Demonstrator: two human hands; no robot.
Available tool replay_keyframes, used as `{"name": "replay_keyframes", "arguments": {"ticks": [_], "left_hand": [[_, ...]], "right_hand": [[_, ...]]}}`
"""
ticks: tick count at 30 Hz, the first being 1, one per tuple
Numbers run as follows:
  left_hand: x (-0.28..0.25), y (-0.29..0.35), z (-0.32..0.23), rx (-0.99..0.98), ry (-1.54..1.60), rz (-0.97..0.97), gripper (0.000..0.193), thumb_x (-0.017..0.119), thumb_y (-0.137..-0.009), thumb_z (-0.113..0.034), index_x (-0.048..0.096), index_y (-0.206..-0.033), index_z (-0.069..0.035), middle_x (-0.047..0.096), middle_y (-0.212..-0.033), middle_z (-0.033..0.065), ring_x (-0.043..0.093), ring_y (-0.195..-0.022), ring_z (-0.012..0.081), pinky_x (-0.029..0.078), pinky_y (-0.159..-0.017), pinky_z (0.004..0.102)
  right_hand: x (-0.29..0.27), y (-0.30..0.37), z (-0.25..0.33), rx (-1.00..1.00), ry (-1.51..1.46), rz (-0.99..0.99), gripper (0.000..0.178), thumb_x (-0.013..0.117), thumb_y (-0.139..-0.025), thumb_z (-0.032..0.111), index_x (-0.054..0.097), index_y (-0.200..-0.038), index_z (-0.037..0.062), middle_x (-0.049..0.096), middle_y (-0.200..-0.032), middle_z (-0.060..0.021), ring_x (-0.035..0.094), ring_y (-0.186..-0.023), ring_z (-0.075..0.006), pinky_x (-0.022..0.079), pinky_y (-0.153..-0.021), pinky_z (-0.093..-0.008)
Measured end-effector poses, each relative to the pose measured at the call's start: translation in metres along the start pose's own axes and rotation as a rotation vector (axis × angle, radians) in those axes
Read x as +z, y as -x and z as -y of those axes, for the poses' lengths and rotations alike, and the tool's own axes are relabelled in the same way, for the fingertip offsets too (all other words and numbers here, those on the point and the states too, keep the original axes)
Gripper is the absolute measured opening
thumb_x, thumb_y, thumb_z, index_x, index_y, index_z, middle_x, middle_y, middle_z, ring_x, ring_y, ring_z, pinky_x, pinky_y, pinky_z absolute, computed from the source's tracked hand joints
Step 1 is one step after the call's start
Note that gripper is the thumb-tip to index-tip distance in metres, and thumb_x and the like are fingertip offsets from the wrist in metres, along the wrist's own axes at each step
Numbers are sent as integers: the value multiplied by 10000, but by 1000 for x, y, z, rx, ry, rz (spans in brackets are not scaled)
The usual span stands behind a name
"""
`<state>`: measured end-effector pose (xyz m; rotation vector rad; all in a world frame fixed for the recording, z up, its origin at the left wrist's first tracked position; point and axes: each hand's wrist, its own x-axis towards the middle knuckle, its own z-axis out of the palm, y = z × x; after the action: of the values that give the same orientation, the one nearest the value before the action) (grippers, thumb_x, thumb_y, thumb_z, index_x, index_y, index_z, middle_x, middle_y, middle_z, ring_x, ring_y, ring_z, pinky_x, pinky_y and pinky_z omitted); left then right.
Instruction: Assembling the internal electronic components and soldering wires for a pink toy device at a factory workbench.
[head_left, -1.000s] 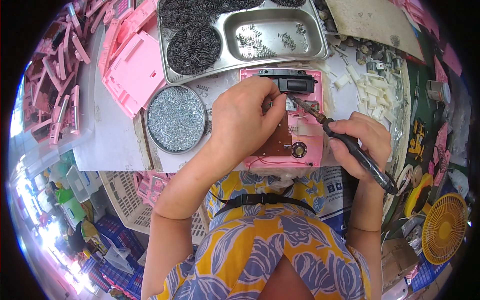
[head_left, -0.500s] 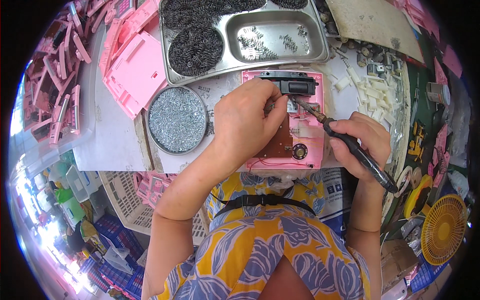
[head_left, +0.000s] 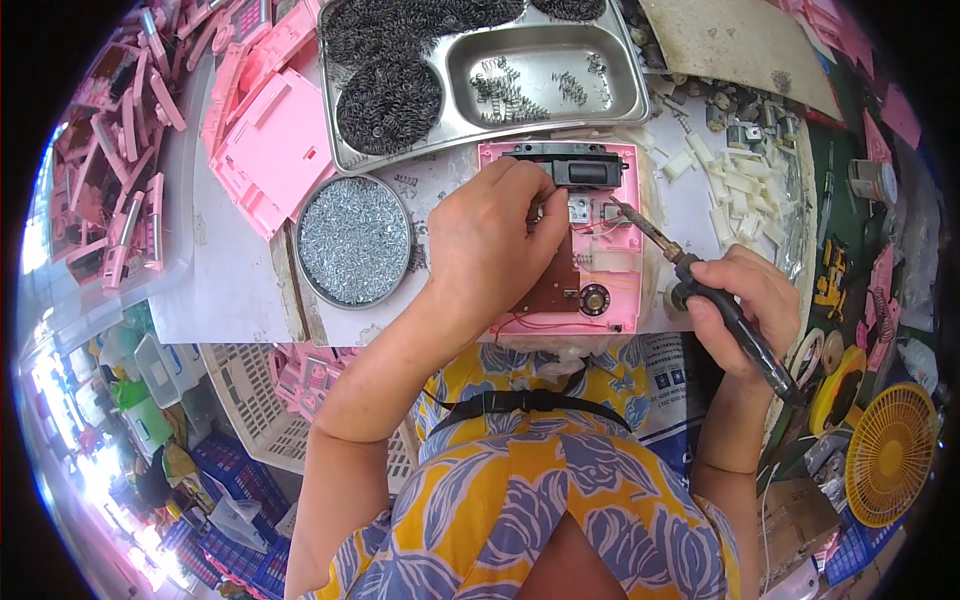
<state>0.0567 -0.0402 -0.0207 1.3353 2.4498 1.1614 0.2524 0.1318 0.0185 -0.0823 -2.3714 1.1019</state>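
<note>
My right hand (head_left: pixel 746 302) grips a soldering iron (head_left: pixel 735 330) by its black handle. Its metal tip points up and left, over the right part of a pink plastic housing (head_left: pixel 625 262). Inside the housing are a black module (head_left: pixel 590 172) along the far edge, a brown circuit board (head_left: pixel 548 289), a small round speaker (head_left: pixel 595 299) and thin wires. My left hand (head_left: pixel 490 235) rests over the housing's left side, thumb and fingers pinched together beside the black module. Whatever is between those fingertips is hidden.
A metal tray (head_left: pixel 545 75) of black springs stands at the far side, with a round dish of small screws (head_left: pixel 354 240) nearer left. Pink covers (head_left: pixel 275 150) lie left; white plastic parts (head_left: pixel 742 190) lie right. A yellow fan (head_left: pixel 890 456) stands at far right.
My right hand has moved right and nearer to me, drawing the iron's tip away from my left fingertips. The housing has shifted slightly left; my left hand stays pinched.
</note>
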Motion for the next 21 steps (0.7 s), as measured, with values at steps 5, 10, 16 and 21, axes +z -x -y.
{"name": "replay_keyframes", "arguments": {"ticks": [5, 10, 16, 21], "left_hand": [[0, 0, -1, -11, 19, -7, 130, 732, -852, -148, 648, -816, -55, 643, -750, 93, 637, -622, 277, 497, -557, 384], [0, -1, -2, -38, 18, 11, 133, 736, -849, -151, 653, -813, -54, 644, -744, 93, 640, -620, 269, 495, -554, 379], [-3, -1, -7, -61, -15, 20, 131, 753, -838, -106, 656, -813, -22, 639, -730, 100, 634, -611, 220, 494, -556, 328], [-2, -1, -4, -33, -32, 19, 136, 755, -836, -113, 653, -807, -29, 639, -732, 97, 633, -616, 230, 492, -563, 338]], "right_hand": [[-6, 8, 2, 37, 15, -28, 267, 775, -767, 69, 704, -1007, -24, 631, -684, -88, 526, -534, -176, 383, -495, -301], [-7, 8, 2, 22, 22, -39, 261, 773, -771, 68, 704, -1006, -22, 624, -677, -82, 532, -537, -174, 387, -496, -300], [3, -2, 1, -19, 7, 0, 251, 773, -757, 50, 710, -993, -4, 637, -678, -86, 553, -534, -189, 406, -492, -302], [17, -16, -2, -31, 44, 67, 274, 783, -727, 45, 715, -992, 22, 648, -688, -78, 592, -557, -212, 452, -509, -320]]}}
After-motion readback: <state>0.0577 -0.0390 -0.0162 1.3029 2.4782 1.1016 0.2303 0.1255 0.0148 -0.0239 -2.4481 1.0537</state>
